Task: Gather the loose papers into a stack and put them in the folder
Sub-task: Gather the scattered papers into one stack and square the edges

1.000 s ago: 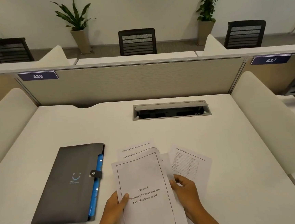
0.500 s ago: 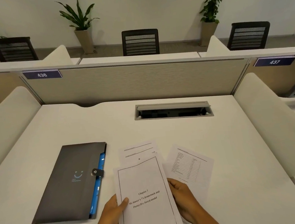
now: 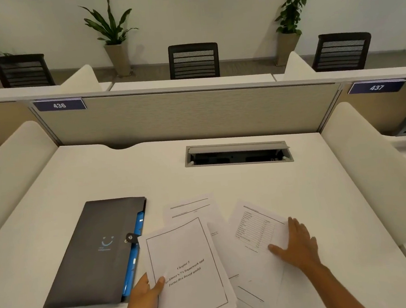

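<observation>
Both hands are busy low in the frame: the left hand (image 3: 145,294) pinches the lower left edge of a thick stack of white printed sheets (image 3: 190,275), thumb on top over the bordered title page and fingers hidden beneath, while the right hand (image 3: 295,244) lies spread and flat, palm down, on a single white sheet printed with a table of figures (image 3: 258,232). That sheet lies to the right of the stack, on the right hand's side, with its long axis running from the lower middle of the frame up toward the right, skewed against the stack's own lean. More loose white pages (image 3: 192,208) fan out above and between the two, partly under the stack. My reading is that the gathering is only part done, and the coming move depends on sliding the tabled sheet leftward and turning it until its long edge matches the stack. The right hand, already touching it, is plainly the nearer one for that. A dark grey flat folder with a snap tab and a blue inner edge (image 3: 97,251) rests on the pale table (image 3: 335,191) just left of the stack, closed, its long axis slanting from lower left to upper right, nearest the left hand.
</observation>
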Tool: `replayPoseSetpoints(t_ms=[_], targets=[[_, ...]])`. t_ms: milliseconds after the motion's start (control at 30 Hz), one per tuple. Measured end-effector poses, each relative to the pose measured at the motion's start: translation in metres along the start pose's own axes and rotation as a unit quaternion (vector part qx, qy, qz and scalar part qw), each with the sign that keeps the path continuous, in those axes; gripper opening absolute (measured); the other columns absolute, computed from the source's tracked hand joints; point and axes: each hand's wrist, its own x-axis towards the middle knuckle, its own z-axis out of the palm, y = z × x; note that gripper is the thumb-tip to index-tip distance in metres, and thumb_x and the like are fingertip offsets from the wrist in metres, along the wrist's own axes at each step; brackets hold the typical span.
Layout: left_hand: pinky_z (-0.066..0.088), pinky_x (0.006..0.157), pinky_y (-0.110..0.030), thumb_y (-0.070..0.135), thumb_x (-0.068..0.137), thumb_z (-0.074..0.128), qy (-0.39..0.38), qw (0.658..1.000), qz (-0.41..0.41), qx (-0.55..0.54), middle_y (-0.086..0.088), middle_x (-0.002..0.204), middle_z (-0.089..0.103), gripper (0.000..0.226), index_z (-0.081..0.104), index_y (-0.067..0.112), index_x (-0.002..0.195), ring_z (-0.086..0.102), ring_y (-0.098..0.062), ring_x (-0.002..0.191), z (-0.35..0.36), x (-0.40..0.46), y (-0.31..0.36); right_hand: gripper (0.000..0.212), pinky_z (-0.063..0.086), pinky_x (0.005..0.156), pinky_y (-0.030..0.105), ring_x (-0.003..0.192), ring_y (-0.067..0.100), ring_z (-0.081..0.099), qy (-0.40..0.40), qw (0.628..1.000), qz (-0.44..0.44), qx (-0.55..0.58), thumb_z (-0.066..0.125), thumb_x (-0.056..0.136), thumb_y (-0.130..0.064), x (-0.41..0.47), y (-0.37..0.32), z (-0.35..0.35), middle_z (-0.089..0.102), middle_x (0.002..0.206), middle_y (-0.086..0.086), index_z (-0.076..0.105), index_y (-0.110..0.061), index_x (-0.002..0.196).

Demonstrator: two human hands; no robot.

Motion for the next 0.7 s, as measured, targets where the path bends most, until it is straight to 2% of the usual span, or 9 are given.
replayPoseSetpoints(t_ms=[233, 333, 400, 467, 567, 700], targets=[[0.053, 0.103, -0.056, 0.013, 0.098, 0.064, -0.01, 0.999, -0.002, -0.053, -0.017, 0.124, 0.071, 0.035, 0.057, 0.013, 0.133, 0.068, -0.037, 0.112, 0.0, -0.005, 0.006, 0.119, 0.009, 0.128, 0.065, 0.166, 0.027, -0.001, -0.008, 0.999, 0.004, -0.038, 0.058, 0.089, -0.076, -0.002, 0.0, 0.01, -0.003, 0.179, 0.001, -0.005, -0.015, 0.169], [0.051, 0.105, -0.059, 0.015, 0.099, 0.063, -0.003, 0.998, -0.001, -0.062, -0.015, 0.125, 0.071, 0.036, 0.056, 0.016, 0.134, 0.067, -0.037, 0.114, -0.002, -0.005, 0.006, 0.116, 0.008, 0.129, 0.067, 0.165, 0.031, 0.002, 0.021, 0.998, 0.006, -0.054, 0.063, 0.09, -0.069, -0.003, -0.019, 0.009, 0.007, 0.178, 0.008, -0.001, -0.013, 0.168], [0.051, 0.105, -0.059, 0.014, 0.099, 0.063, -0.002, 0.998, -0.003, -0.067, -0.014, 0.124, 0.072, 0.037, 0.056, 0.019, 0.135, 0.067, -0.036, 0.114, -0.004, -0.005, 0.005, 0.109, 0.01, 0.131, 0.061, 0.163, 0.031, 0.01, 0.045, 0.997, -0.057, -0.015, 0.069, 0.091, -0.06, -0.002, -0.041, 0.01, 0.021, 0.174, 0.008, 0.007, -0.013, 0.168], [0.052, 0.103, -0.059, 0.012, 0.098, 0.064, -0.007, 0.998, 0.0, -0.066, -0.014, 0.123, 0.073, 0.038, 0.056, 0.019, 0.135, 0.068, -0.038, 0.114, -0.006, -0.004, 0.005, 0.108, 0.018, 0.131, 0.051, 0.16, 0.029, 0.022, 0.022, 0.99, -0.136, 0.034, 0.076, 0.088, -0.054, -0.001, -0.07, 0.01, 0.031, 0.17, 0.008, 0.015, -0.015, 0.168], [0.049, 0.106, -0.055, 0.009, 0.098, 0.062, -0.005, 0.999, 0.013, -0.052, -0.015, 0.123, 0.071, 0.047, 0.051, 0.014, 0.144, 0.066, -0.036, 0.114, -0.011, -0.001, 0.004, 0.115, 0.026, 0.13, 0.046, 0.159, 0.028, 0.027, -0.05, 0.973, -0.214, 0.069, 0.084, 0.083, -0.05, 0.004, -0.117, 0.009, 0.03, 0.172, 0.006, 0.014, -0.019, 0.169], [0.044, 0.112, -0.052, 0.007, 0.098, 0.062, 0.005, 0.999, 0.02, -0.025, -0.017, 0.129, 0.067, 0.054, 0.047, 0.006, 0.15, 0.063, -0.035, 0.117, -0.015, 0.002, 0.003, 0.124, 0.025, 0.13, 0.049, 0.162, 0.028, 0.019, -0.108, 0.955, -0.276, 0.013, 0.089, 0.081, -0.046, 0.019, -0.171, 0.006, 0.02, 0.176, 0.005, 0.006, -0.019, 0.17]])
